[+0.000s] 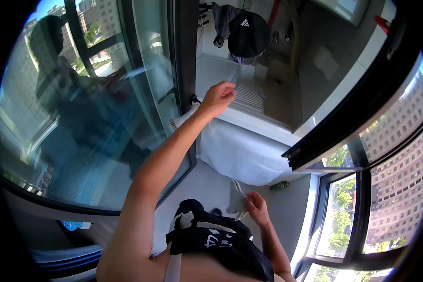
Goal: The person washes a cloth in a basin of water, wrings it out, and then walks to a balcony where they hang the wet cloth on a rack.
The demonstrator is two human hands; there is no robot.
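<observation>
My left hand (219, 99) is stretched forward over the near edge of a white laundry sink (211, 70). Its fingers are curled together, and I cannot make out whether anything thin is between them. The sink has a ridged washboard (250, 97). Lower down, near my body, my right hand (257, 209) is closed on a light grey cloth (236, 199) with a pale edge, which hangs to the left of the fingers. The cloth's exact kind does not show.
A white sheet (244, 152) covers the front below the sink. Black and grey items (248, 34) hang above it. A glass door (94, 122) with a dark frame stands at left; an open window sash (343, 98) juts in at right. A small green object (279, 186) lies near the wall.
</observation>
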